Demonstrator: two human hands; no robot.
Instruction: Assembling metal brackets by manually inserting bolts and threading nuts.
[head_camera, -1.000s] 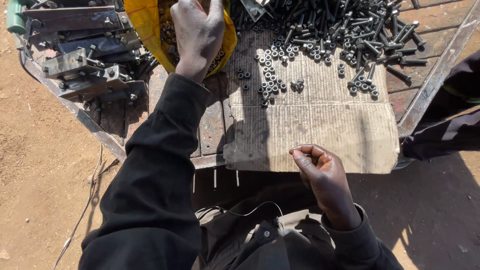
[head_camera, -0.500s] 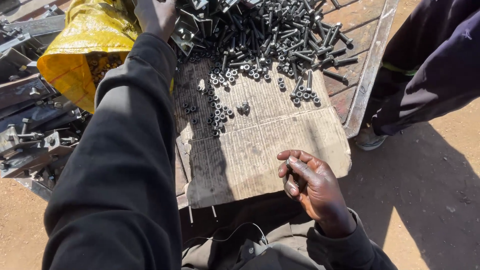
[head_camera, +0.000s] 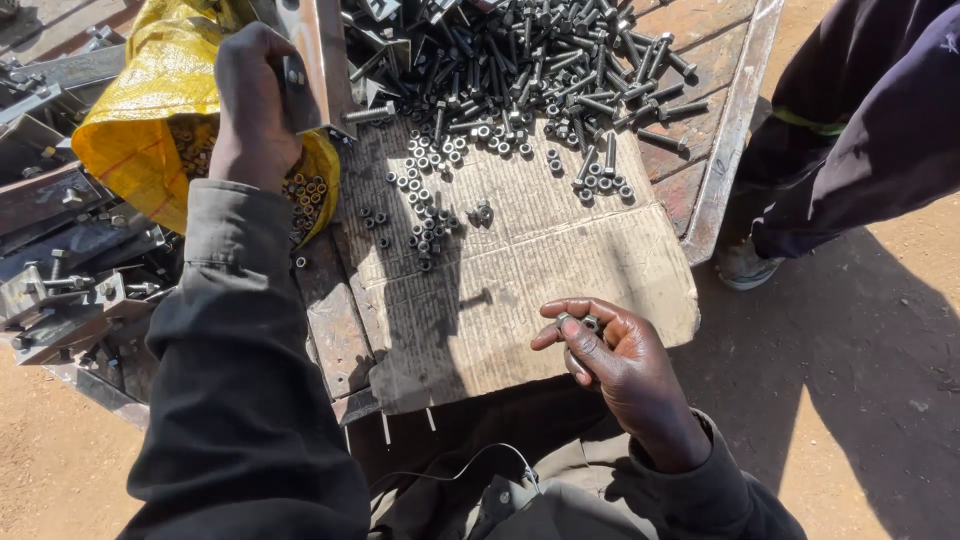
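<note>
Your right hand (head_camera: 610, 350) hovers over the near edge of a cardboard sheet (head_camera: 520, 290) on the worktop, and the near half of that sheet is bare, giving open room to move. Farther back, scattered nuts (head_camera: 425, 215) and a dense pile of bolts (head_camera: 530, 60) block the way. Your left hand (head_camera: 255, 105) grips a metal bracket (head_camera: 320, 65) beside a yellow sack (head_camera: 150, 110), and another person's dark sleeve (head_camera: 870, 110) crowds the right side.

Single head-worn view, steeply downward, close over the cardboard-covered tray (head_camera: 735, 120)
</note>
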